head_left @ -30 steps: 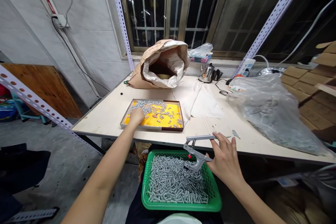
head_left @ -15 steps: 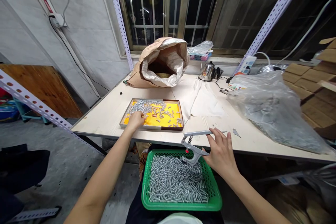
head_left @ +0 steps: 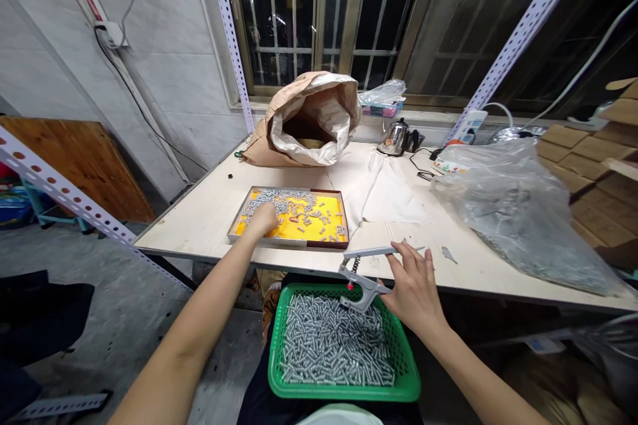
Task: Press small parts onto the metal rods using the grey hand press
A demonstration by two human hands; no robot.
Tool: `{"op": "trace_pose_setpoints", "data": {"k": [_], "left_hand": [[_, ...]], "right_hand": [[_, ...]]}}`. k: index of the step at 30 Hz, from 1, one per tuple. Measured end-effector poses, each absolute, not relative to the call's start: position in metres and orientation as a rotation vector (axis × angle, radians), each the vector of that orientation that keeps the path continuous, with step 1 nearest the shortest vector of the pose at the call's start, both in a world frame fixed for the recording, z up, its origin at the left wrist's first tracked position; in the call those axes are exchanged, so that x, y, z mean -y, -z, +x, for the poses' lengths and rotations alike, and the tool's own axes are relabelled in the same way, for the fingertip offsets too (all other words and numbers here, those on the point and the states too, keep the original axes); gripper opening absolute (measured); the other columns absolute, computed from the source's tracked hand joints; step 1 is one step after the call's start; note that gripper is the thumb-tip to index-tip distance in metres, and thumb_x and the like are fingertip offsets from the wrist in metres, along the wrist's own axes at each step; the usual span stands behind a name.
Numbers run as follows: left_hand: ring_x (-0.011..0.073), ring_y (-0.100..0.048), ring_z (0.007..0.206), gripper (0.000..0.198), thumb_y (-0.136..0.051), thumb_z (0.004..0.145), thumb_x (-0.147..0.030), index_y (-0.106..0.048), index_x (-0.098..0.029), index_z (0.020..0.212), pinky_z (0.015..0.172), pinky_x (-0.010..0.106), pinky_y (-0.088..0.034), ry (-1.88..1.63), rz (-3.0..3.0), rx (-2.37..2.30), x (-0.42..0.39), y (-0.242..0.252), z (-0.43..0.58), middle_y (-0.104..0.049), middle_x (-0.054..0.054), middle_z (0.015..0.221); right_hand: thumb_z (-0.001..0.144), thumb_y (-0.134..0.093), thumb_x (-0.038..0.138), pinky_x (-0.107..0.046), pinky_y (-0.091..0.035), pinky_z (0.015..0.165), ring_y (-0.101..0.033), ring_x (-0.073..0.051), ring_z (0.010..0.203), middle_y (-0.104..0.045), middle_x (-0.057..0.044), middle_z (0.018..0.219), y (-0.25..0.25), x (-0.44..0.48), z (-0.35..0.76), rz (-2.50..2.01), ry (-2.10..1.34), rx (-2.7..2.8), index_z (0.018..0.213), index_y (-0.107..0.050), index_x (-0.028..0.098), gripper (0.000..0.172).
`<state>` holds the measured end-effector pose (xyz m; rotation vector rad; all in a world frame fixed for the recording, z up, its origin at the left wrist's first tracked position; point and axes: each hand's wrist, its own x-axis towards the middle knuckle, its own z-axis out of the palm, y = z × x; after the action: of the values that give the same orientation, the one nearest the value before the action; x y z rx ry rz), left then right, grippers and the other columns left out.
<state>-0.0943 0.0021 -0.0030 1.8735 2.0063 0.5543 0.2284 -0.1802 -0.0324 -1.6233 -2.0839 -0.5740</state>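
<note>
Left arm (head_left: 199, 339) stretched past the front edge of the table (head_left: 184, 222), left hand (head_left: 263, 216) curled, grip hidden. Right arm (head_left: 468, 368) angled inward, right hand (head_left: 413, 284) half-curled over that edge.

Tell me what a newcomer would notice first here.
Probably the green basket full of small metal parts, just below the near edge of the table. Next might be the yellow-bottomed tray on the table, with the left hand among more metal pieces, and the gray hand tool held in the right hand. Behind the tray, a big brown sack gapes toward the camera.
</note>
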Motion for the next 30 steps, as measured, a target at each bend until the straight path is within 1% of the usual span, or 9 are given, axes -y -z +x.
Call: {"op": "trace_pose_setpoints", "data": {"k": [3, 6, 8, 11, 14, 18, 22, 27, 30], "left_hand": [[0.0242, -0.064, 0.079, 0.017, -0.056, 0.065, -0.007, -0.068, -0.011, 0.077, 0.071, 0.031, -0.047, -0.712, 1.824, -1.917, 0.018, -0.005, -0.088, -0.068, 0.011, 0.074], [0.0158, -0.062, 0.066, 0.025, -0.053, 0.073, -0.017, -0.066, -0.013, 0.094, 0.062, 0.026, -0.047, -0.803, 1.747, -1.695, 0.059, -0.004, -0.07, -0.067, 0.005, 0.074], [0.0128, -0.059, 0.06, 0.021, -0.06, 0.071, -0.024, -0.066, -0.013, 0.089, 0.058, 0.024, -0.046, -0.864, 1.544, -1.401, 0.09, 0.003, -0.052, -0.066, 0.004, 0.071], [0.0101, -0.054, 0.055, 0.022, -0.072, 0.062, -0.03, -0.065, -0.013, 0.074, 0.056, 0.022, -0.042, -0.91, 1.201, -1.089, 0.129, 0.015, -0.028, -0.063, 0.001, 0.064], [0.0097, -0.051, 0.055, 0.023, -0.075, 0.059, -0.031, -0.065, -0.013, 0.069, 0.056, 0.023, -0.039, -0.936, 1.135, -1.065, 0.146, 0.022, -0.016, -0.062, 0.0, 0.061], [0.0127, -0.056, 0.062, 0.026, -0.078, 0.055, -0.03, -0.067, -0.013, 0.072, 0.063, 0.025, -0.042, -0.928, 1.121, -1.077, 0.148, 0.019, -0.018, -0.065, 0.002, 0.067], [0.011, -0.056, 0.059, 0.025, -0.078, 0.058, -0.034, -0.067, -0.013, 0.068, 0.06, 0.023, -0.042, -0.917, 1.14, -1.083, 0.148, 0.017, -0.02, -0.065, 0.001, 0.062], [0.0145, -0.064, 0.064, 0.035, -0.082, 0.055, -0.039, -0.063, -0.012, 0.067, 0.064, 0.025, -0.05, -1.014, 0.93, -1.046, 0.151, 0.024, -0.016, -0.07, 0.006, 0.069], [0.013, -0.062, 0.056, 0.041, -0.081, 0.052, -0.044, -0.062, -0.012, 0.068, 0.055, 0.024, -0.049, -1.11, 0.947, -1.128, 0.152, 0.031, -0.016, -0.067, 0.005, 0.064]], "right_hand": [[0.077, -0.051, 0.028, -0.059, -0.016, 0.111, -0.034, -0.032, 0.129, -0.047, -0.017, 0.129, 0.028, 0.18, 0.227, -1.632, 0.547, 2.064, 0.114, -0.051, 0.012, 0.041], [0.073, -0.052, 0.025, -0.058, -0.014, 0.112, -0.031, -0.031, 0.132, -0.046, -0.018, 0.132, 0.022, 0.178, 0.223, -1.65, 0.523, 2.042, 0.115, -0.05, 0.01, 0.044], [0.072, -0.052, 0.024, -0.058, -0.012, 0.113, -0.028, -0.031, 0.134, -0.044, -0.018, 0.135, 0.018, 0.176, 0.219, -1.648, 0.515, 2.042, 0.115, -0.05, 0.01, 0.046], [0.07, -0.051, 0.021, -0.058, -0.008, 0.113, -0.026, -0.03, 0.135, -0.042, -0.017, 0.137, 0.014, 0.175, 0.212, -1.638, 0.49, 2.053, 0.115, -0.05, 0.009, 0.046], [0.069, -0.051, 0.019, -0.057, -0.005, 0.114, -0.024, -0.029, 0.136, -0.042, -0.017, 0.139, 0.013, 0.176, 0.205, -1.633, 0.449, 2.076, 0.115, -0.051, 0.009, 0.047], [0.069, -0.05, 0.017, -0.057, -0.003, 0.114, -0.023, -0.028, 0.137, -0.041, -0.016, 0.14, 0.014, 0.18, 0.203, -1.625, 0.434, 2.102, 0.117, -0.05, 0.009, 0.049], [0.069, -0.05, 0.017, -0.058, -0.003, 0.114, -0.022, -0.028, 0.138, -0.041, -0.016, 0.141, 0.016, 0.181, 0.204, -1.629, 0.444, 2.1, 0.117, -0.05, 0.01, 0.048], [0.07, -0.05, 0.018, -0.058, -0.003, 0.114, -0.023, -0.029, 0.137, -0.041, -0.016, 0.141, 0.017, 0.181, 0.205, -1.649, 0.432, 2.08, 0.117, -0.051, 0.01, 0.047], [0.07, -0.05, 0.017, -0.058, -0.004, 0.114, -0.024, -0.029, 0.137, -0.041, -0.016, 0.14, 0.017, 0.181, 0.206, -1.644, 0.432, 2.066, 0.116, -0.051, 0.011, 0.047]]}}
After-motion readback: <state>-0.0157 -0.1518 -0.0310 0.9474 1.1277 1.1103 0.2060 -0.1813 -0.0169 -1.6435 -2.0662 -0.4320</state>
